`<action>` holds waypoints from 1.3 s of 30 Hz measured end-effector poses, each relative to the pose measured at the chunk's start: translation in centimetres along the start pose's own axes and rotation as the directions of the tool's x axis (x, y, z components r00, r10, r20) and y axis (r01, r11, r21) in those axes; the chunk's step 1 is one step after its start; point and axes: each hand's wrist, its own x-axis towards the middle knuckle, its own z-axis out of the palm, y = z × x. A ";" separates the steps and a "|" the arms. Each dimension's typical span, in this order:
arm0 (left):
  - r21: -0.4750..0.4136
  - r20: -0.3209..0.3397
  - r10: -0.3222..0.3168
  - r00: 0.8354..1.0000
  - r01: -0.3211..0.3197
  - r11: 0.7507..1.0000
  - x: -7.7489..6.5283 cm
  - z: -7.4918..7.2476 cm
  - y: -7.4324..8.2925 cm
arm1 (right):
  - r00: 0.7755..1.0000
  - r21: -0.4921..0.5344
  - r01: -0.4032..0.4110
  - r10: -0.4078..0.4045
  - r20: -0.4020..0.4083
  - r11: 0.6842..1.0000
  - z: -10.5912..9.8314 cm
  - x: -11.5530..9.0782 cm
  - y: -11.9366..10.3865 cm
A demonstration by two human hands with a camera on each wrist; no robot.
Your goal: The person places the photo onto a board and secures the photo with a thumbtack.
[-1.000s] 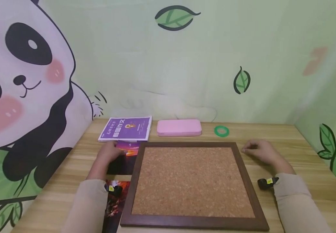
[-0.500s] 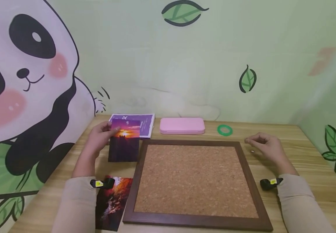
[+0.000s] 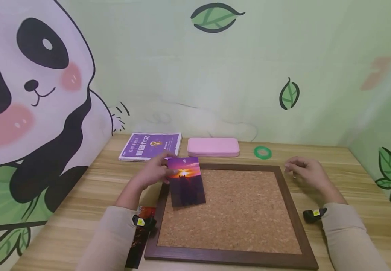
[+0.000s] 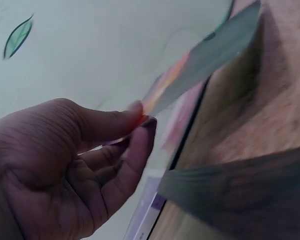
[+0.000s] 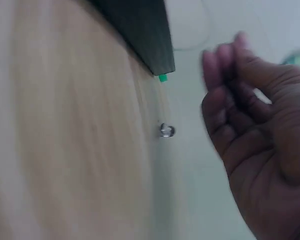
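My left hand [image 3: 154, 171] pinches a sunset photo [image 3: 186, 184] by its left edge, thumb in front. The photo is tilted over the upper left of a cork board [image 3: 239, 210] with a dark brown frame. In the left wrist view the photo [image 4: 210, 60] shows nearly edge-on, thumb and fingertips gripping one end. My right hand [image 3: 305, 171] is off the board's far right corner, fingers loosely curled with nothing visible between them. In the right wrist view a small shiny clear piece [image 5: 166, 130] lies on the table near that hand [image 5: 265, 135].
A second, reddish photo [image 3: 137, 244] lies left of the board, partly hidden by my left wrist. Along the back stand a purple book [image 3: 148, 145], a pink case [image 3: 213, 146] and a green ring-shaped tape roll [image 3: 262, 153]. A painted wall [image 3: 215, 82] rises behind the wooden table [image 3: 80, 210].
My left hand has picked up the sunset photo from the table and carried it right, over the board's left part. My right hand has lifted slightly, and the small shiny piece shows beneath it.
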 end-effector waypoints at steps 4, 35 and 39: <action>0.104 0.052 0.006 0.999 -0.012 0.995 0.1 1.3 0.0 | 0.997 -0.030 0.040 -0.038 0.069 0.999 0.4 0.5 -3.5; 0.509 0.093 0.068 0.993 -0.106 0.854 0.8 3.4 -0.1 | 0.846 0.134 0.232 -0.268 0.462 0.963 20.6 8.3 -14.8; 0.530 0.085 0.054 0.995 -0.091 0.843 0.6 3.3 -0.1 | 0.841 0.148 0.248 -0.289 0.457 0.957 20.9 8.3 -14.3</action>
